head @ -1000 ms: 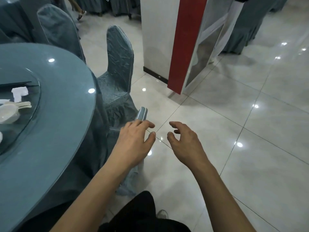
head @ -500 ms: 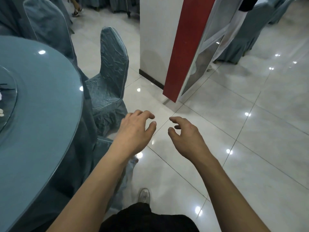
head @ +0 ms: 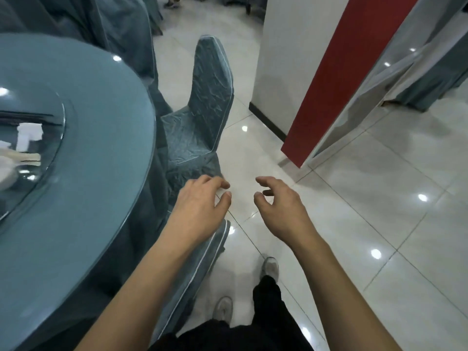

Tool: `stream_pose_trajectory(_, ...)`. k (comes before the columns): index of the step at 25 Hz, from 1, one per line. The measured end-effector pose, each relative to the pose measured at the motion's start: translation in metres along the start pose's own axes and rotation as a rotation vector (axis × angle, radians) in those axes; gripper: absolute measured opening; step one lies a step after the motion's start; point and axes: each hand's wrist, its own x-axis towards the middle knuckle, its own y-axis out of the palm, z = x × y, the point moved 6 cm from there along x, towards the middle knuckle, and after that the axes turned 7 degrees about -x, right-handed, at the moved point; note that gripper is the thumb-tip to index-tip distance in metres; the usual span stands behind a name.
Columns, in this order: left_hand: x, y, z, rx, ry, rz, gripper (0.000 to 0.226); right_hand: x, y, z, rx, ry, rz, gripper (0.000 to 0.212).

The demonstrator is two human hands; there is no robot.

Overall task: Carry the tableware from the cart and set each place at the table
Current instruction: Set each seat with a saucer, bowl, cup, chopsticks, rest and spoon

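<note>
No text, label, brand, number or sign can be read anywhere in this view.

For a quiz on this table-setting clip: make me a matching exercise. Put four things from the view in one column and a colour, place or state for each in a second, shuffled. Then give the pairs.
Things:
1. round table
2. upright chair
3. wall panel
4. left hand

Descriptions:
a. red
b. empty, fingers loosely curled
c. wrinkled blue-grey cover
d. glossy top, at the left of the view

Pairs: 1-d, 2-c, 3-a, 4-b.
</note>
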Motion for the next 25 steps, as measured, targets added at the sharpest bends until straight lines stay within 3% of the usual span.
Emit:
stream_pose_trajectory(14,0.123,0.007,-0.036,0.019,-0.311,-0.261,0.036,0.19,-0.035,0.016,-0.143,-0.369,0.236,0.039)
stream_pose_trajectory(25,0.172,-0.02,-0.008,0.003,-0.504,-0.411,0.038,0.272,-0.005,0.062,-0.201,-0.591,0.382,0.04)
